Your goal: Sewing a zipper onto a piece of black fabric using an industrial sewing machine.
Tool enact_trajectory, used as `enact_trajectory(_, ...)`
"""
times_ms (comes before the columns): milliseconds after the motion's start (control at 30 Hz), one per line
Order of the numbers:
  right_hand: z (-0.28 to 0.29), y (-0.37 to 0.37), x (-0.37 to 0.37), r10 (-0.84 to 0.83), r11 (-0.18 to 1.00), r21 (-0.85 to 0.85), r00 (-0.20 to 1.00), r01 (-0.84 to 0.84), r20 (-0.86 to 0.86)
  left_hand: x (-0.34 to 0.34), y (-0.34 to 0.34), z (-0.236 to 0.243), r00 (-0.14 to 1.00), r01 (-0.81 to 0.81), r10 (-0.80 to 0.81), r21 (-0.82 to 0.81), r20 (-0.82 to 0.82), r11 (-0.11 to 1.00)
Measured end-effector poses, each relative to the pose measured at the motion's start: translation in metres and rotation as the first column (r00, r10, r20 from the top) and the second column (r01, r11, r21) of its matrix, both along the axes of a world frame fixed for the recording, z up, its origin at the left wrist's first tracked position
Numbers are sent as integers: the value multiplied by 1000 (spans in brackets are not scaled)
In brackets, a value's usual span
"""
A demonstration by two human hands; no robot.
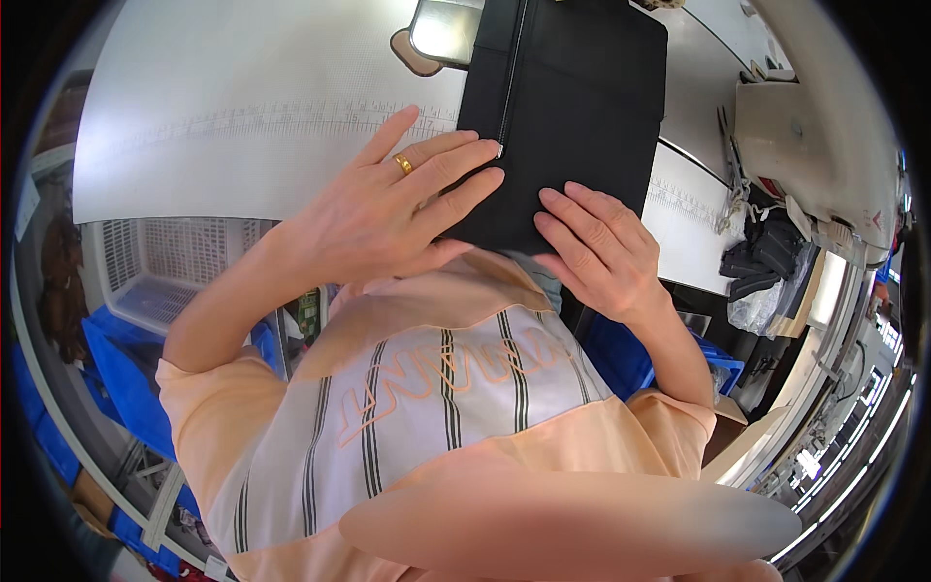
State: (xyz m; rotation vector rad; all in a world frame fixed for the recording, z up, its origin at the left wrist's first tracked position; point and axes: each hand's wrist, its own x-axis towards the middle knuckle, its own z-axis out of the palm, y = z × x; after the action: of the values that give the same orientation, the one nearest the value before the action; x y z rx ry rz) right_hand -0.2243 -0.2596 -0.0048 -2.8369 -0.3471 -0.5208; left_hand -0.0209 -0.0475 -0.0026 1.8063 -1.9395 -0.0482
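A black fabric piece with a long zipper along its left part lies on the white table, its near edge close to my body. My left hand, with a gold ring on one finger, rests across its left side with fingers spread. Its fingertips touch the fabric near the zipper's lower end. At the near right corner, my right hand lies with its fingers stretched over the fabric and its thumb by the near edge. Whether that thumb goes under the edge is hidden.
Ruler markings run across the white tabletop. A sewing machine stands at the right, with scissors and black pieces beside it. A shiny metal plate sits at the far side. Below the table are a white basket and blue bins.
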Motion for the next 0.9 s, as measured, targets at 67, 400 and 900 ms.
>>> enact_trajectory(67, -1, -2, 7, 23, 999, -43, 1000, -22, 16, 4, -3, -2, 1000, 10, -10, -6, 17, 1000)
enact_trajectory(400, 65, 19, 25, 59, 959, 254, 966, -125, 251, 14, -46, 13, 906, -58, 52, -1, -421, 998)
enact_trajectory(900, 6, 4, -15, -186, 982, -74, 970, 177, -157, 23, -54, 29, 872, -40, 153, 244, -465, 969)
